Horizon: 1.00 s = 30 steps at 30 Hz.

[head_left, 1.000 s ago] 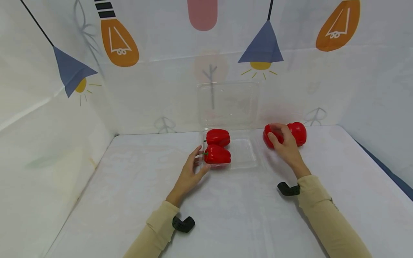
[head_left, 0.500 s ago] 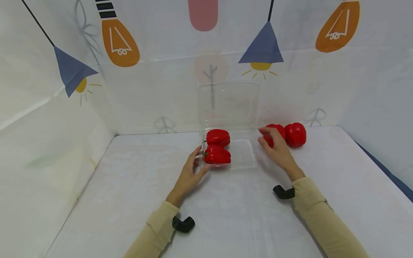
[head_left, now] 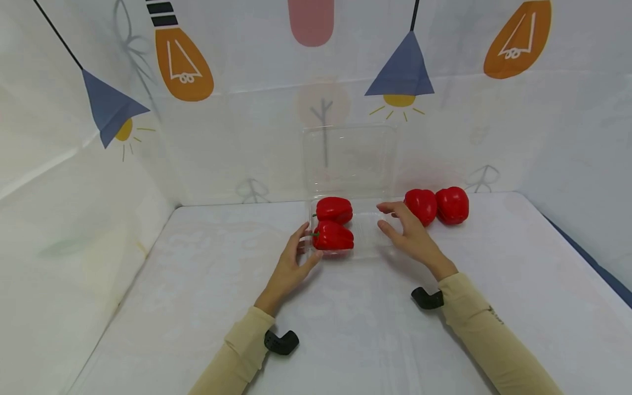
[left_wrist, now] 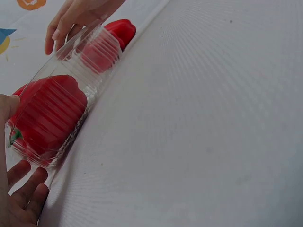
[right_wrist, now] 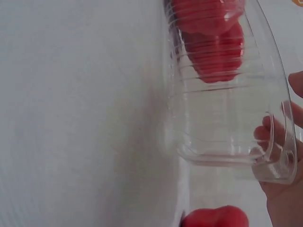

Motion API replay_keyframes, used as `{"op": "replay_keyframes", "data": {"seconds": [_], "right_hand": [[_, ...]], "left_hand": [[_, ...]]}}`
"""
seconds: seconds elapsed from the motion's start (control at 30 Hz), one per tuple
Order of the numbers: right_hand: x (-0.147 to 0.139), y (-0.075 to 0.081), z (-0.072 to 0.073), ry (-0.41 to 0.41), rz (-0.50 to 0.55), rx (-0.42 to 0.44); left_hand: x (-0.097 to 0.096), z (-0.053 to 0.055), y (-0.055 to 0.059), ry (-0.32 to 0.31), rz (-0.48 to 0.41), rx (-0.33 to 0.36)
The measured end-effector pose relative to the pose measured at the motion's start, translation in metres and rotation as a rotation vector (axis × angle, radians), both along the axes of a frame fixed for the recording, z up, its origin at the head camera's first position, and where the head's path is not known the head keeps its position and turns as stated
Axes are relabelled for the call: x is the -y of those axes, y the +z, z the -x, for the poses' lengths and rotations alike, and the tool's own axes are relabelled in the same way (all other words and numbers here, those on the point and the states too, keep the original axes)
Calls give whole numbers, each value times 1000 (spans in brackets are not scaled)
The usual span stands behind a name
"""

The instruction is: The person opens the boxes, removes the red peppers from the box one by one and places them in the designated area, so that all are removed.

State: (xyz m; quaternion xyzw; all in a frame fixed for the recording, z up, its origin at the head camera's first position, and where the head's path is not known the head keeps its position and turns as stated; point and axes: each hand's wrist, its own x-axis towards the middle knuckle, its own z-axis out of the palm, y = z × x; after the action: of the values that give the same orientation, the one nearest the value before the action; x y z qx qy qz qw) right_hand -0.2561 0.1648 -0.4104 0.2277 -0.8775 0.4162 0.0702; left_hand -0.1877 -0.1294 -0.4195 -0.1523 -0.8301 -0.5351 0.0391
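While the clear box (head_left: 367,233) holds two red peppers (head_left: 333,236), left hand (head_left: 288,267) sits at its eight o'clock.
Right hand (head_left: 412,233) sits at three, both hands' fingers loosely spread.

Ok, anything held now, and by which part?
Nothing visibly held: the left hand spreads at the near left corner of the clear container; the right hand is empty.

Container base (head_left: 369,233) on table (head_left: 197,269), near backdrop (head_left: 247,142). Lid (head_left: 349,159) at base's rear edge, upright before backdrop. In base's left half: front pepper (head_left: 333,236); rear pepper (head_left: 334,210) just behind it. On table, right of base: inner pepper (head_left: 420,204), outer pepper (head_left: 452,206) beside it, farther right. Left hand (head_left: 290,263) at base's left edge, beside front pepper. Right hand (head_left: 411,235) at base's right edge, before inner pepper.
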Motion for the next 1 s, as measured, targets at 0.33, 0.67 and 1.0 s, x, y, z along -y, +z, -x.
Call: {"op": "replay_keyframes", "data": {"seconds": [0.33,0.67,1.0], "right_hand": [[12,0,-4,29,-123,-6],[29,6,-9,60,-198,-24],[48,7,-16,106,-215,-40]], "left_hand": [[3,14,-24,10,0,-5],[6,21,-39,33,15,-30],[6,21,-38,35,28,-24]]}}
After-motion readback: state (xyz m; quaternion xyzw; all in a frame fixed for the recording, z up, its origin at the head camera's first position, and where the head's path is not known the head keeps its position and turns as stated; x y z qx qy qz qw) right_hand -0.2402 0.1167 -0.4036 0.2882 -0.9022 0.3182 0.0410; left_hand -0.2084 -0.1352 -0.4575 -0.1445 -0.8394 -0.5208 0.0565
